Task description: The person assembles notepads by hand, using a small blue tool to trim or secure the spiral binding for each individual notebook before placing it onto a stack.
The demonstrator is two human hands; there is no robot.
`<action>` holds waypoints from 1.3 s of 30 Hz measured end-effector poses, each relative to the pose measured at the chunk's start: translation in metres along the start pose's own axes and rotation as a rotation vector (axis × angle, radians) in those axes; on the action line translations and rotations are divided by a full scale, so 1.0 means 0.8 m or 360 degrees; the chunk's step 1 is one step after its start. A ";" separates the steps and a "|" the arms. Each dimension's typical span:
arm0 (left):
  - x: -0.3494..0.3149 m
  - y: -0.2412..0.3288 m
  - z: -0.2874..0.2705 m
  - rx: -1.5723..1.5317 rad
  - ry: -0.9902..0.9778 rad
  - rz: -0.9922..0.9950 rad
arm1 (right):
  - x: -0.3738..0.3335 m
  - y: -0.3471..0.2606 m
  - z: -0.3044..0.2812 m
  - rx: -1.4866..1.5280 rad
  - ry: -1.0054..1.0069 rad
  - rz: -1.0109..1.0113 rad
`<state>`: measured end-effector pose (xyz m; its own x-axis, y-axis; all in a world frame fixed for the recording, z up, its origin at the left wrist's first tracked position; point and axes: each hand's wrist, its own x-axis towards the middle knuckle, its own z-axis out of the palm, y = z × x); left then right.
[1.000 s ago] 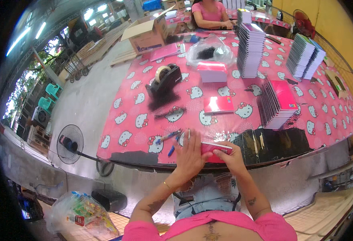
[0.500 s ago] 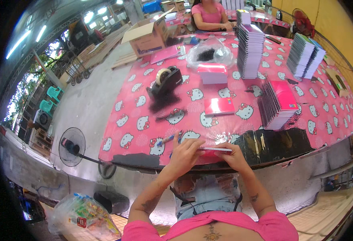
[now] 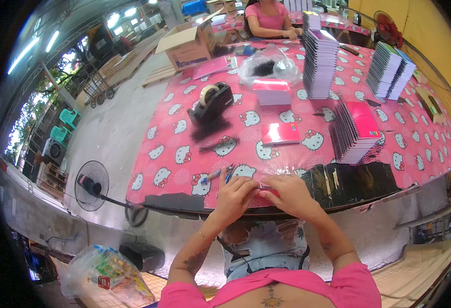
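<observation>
At the table's near edge my left hand [image 3: 237, 194] and my right hand [image 3: 292, 195] meet, fingers closed on a small red-covered notebook [image 3: 270, 193]. Most of that notebook is hidden beneath the fingers. Beside my left hand lies a blue pen [image 3: 214, 176]. Further in, a single red notebook [image 3: 280, 134] lies flat, and a black plastic binding coil [image 3: 220, 145] rests left of it. To the right of my hands rises a stack of spiral-bound red notebooks [image 3: 356, 134].
A tape dispenser [image 3: 210, 105] stands left of centre, near a pile of black coils [image 3: 210, 128]. Behind are unbound red-topped pads [image 3: 271, 95], a clear bag [image 3: 268, 66], tall notebook stacks [image 3: 319, 64] and an open carton [image 3: 189, 49]. Another person [image 3: 269, 21] sits opposite.
My right hand has shifted inward and turned over the notebook, its fingers now near those of my left hand. The notebook's edge, visible before, is mostly covered.
</observation>
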<state>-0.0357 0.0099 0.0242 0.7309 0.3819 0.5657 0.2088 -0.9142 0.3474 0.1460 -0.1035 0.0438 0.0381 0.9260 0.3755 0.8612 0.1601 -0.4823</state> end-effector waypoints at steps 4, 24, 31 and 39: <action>-0.004 -0.001 0.002 0.0015 0.0023 -0.0052 | 0.004 0.002 0.011 0.0063 0.0010 0.0017; -0.008 0.001 -0.007 -0.0072 -0.0073 -0.0102 | -0.016 0.007 -0.013 -0.0020 0.0143 -0.0033; -0.003 0.005 0.004 -0.0068 -0.0132 0.0030 | -0.062 0.062 0.027 0.1361 -0.0207 0.0501; -0.005 0.005 0.020 0.0172 -0.0028 0.0052 | -0.060 0.059 0.042 0.1357 -0.0045 0.0470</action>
<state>-0.0274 0.0025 0.0119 0.7497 0.3499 0.5618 0.2527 -0.9358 0.2456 0.1679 -0.1292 -0.0236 0.1760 0.9759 0.1289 0.1496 0.1030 -0.9834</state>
